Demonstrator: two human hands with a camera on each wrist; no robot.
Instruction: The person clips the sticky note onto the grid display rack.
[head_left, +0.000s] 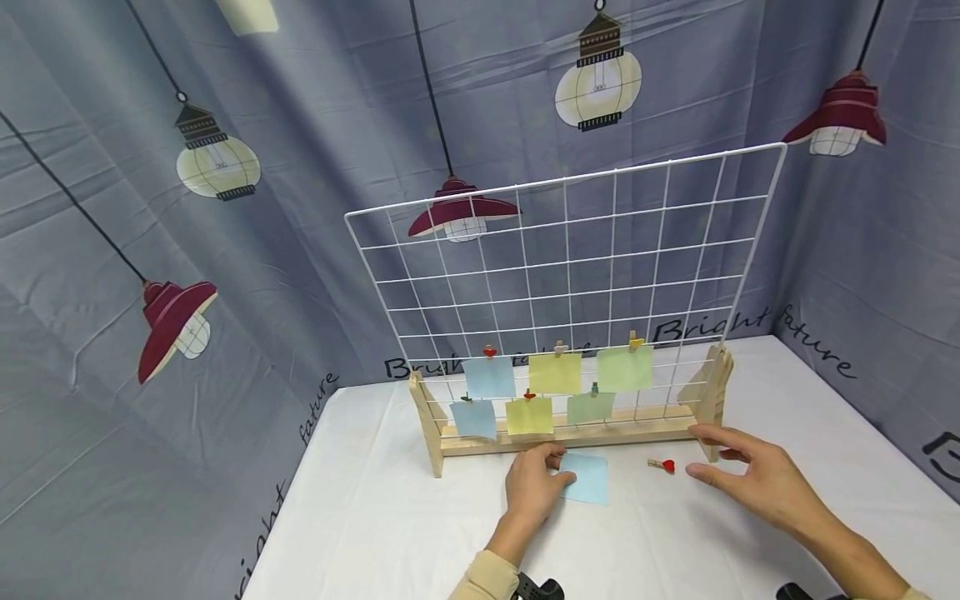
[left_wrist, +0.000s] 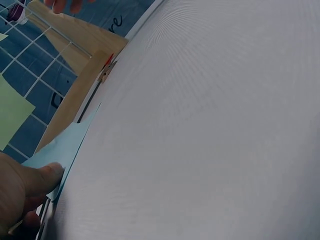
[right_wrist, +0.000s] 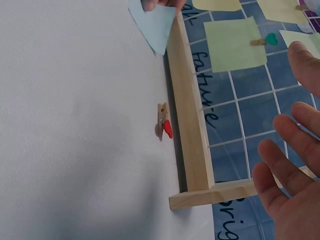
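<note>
My left hand (head_left: 534,485) pinches the left edge of a light blue paper note (head_left: 587,479) between thumb and fingers, just in front of the rack's wooden base. The left wrist view shows the thumb flat over the blue note (left_wrist: 67,147). A small wooden clothespin with a red heart (head_left: 662,465) lies on the white table to the right of the note. My right hand (head_left: 768,482) hovers right of this clothespin, thumb and fingers spread apart with nothing between them. The right wrist view also has the red-heart clothespin (right_wrist: 162,121) beside the base.
A white wire grid (head_left: 570,250) leans back in a wooden stand (head_left: 577,437) on the white table (head_left: 375,500). Two rows of blue, yellow and green notes hang low on it, such as a yellow note (head_left: 555,375), each with a small clothespin. Behind hangs a blue-grey curtain (head_left: 315,275).
</note>
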